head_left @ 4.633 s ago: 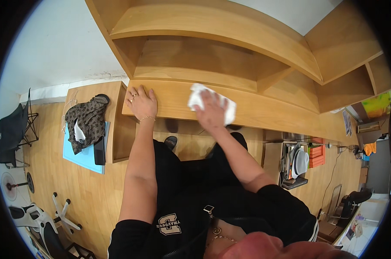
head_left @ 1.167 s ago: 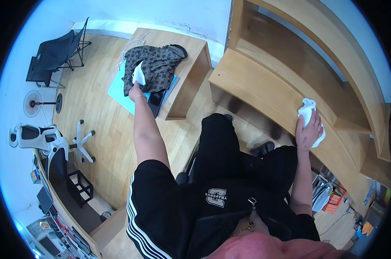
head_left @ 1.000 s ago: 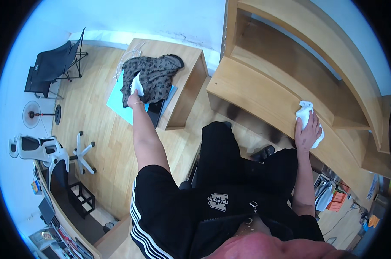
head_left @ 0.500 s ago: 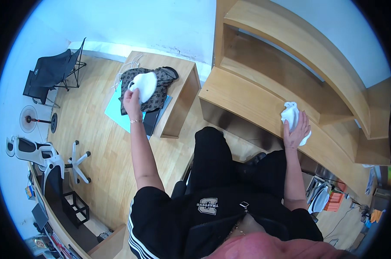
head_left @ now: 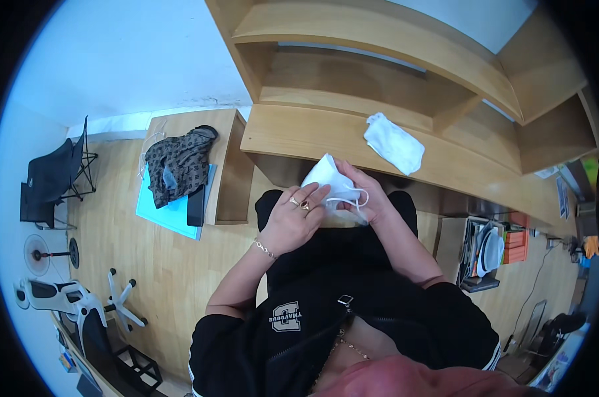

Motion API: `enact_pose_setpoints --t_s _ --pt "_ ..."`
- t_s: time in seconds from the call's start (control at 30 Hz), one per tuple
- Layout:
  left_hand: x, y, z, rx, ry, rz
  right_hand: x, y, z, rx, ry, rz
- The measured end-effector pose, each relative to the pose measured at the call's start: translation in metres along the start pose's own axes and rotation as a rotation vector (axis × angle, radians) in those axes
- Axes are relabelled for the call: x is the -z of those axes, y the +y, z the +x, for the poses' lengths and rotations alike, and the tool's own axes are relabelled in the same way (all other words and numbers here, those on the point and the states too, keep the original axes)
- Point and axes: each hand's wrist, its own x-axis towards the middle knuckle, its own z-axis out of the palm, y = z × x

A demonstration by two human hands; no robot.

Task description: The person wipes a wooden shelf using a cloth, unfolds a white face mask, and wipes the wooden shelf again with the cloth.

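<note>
White face mask [head_left: 321, 177] between the two hands of a seated person. The mask lies to the upper right of the left hand [head_left: 289, 221] and to the left of the right hand [head_left: 372, 195], above the lap and on the near side of the desk [head_left: 299, 129]. The left hand is partly closed, its fingers laid against the lower left part of the mask; two rings [head_left: 304, 205] show on these fingers and a bracelet [head_left: 265, 249] circles the wrist. The right hand is curled about the mask's right side and grips it there; the exact placing of its fingertips is hidden. White ear loops [head_left: 359, 192] hang on the mask's right side, in front of the right hand.

Beyond the hands, a folded white cloth [head_left: 394, 143] lies flat on the desk, apart from both hands and to the upper right of the mask. A shelf unit [head_left: 372, 28] rises behind it. Well to the left, a patterned dark garment [head_left: 184, 155] lies on a low wooden cabinet [head_left: 228, 135], partly over a light-blue flat item [head_left: 159, 213].
</note>
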Motion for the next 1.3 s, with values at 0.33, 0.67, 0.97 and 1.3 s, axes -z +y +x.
enact_pose_setpoints --t_s 0.33,0.67,0.97,1.3 --pt "-0.014 0.026 0.015 0.418 0.178 -0.746 -0.015 -0.005 -0.027 0.275 -0.014 -0.174" --pt "-0.019 0.038 0.031 0.351 0.084 -0.446 -0.015 -0.013 -0.041 0.22 0.122 -0.061" --pt "0.004 0.016 0.033 0.835 0.438 -1.863 0.004 -0.021 -0.057 0.183 0.228 -0.272" --pt "0.033 -0.009 0.0 0.686 0.181 -1.765 -0.001 -0.053 -0.074 0.211 0.415 -0.757"
